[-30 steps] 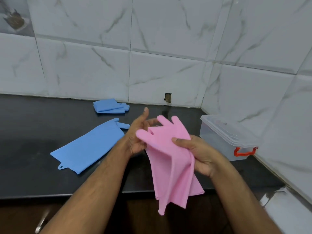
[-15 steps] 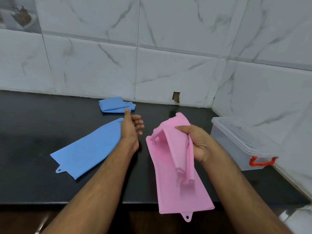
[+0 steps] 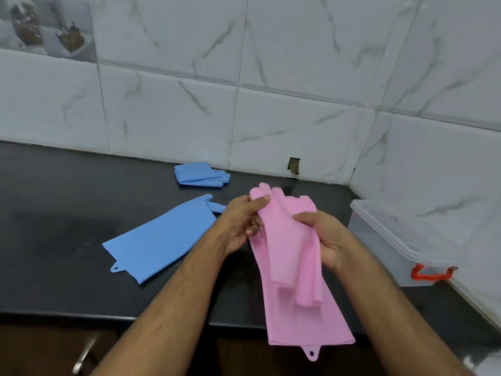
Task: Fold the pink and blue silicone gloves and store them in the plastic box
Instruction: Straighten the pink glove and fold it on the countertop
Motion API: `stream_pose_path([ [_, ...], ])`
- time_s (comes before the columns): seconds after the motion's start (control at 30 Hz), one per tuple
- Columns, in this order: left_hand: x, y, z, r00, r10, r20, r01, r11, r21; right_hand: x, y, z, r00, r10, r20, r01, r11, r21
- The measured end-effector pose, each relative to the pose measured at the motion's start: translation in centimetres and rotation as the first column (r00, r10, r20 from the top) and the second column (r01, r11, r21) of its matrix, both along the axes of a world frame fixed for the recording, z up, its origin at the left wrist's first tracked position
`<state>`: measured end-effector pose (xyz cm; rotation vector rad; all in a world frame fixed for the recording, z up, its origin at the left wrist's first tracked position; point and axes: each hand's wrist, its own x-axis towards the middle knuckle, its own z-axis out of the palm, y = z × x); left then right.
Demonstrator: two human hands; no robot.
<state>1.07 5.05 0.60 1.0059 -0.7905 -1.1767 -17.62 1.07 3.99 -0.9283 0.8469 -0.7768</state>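
1. Now, head view: the left hand (image 3: 241,226) pinches the finger end of a pink glove (image 3: 284,245), while the right hand (image 3: 325,237) grips its other side, over a second pink glove (image 3: 306,321) lying flat at the counter's (image 3: 54,213) front edge.
2. One folded blue glove (image 3: 200,175) sits by the back wall, an unfolded blue glove (image 3: 162,240) left of centre, and the plastic box (image 3: 393,240) is lidded at the right edge.
3. Best, I'd say: line up edges, crease firmly, since silicone springs back.
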Motion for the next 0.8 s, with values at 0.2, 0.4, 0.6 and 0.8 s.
stream_pose_path([
  [0.2,-0.4,0.1,-0.9,0.934,-0.073,0.349,0.009,0.983,0.181,-1.7,0.8,-3.0,0.983,0.042,-0.181,-0.084,0.970,-0.230],
  [0.4,-0.6,0.4,-0.6,0.902,-0.156,0.402,0.053,0.965,0.256,-2.5,0.5,-4.6,0.975,0.104,-0.197,-0.160,0.942,-0.297],
  [0.6,-0.3,0.4,-0.7,0.900,-0.183,0.396,0.054,0.948,0.315,-2.8,0.3,-5.1,0.969,0.138,-0.205,-0.203,0.918,-0.342],
  [0.8,0.1,0.5,-0.6,0.849,-0.148,0.507,0.010,0.964,0.265,-2.6,0.1,-5.5,0.967,0.134,-0.216,-0.208,0.906,-0.370],
])
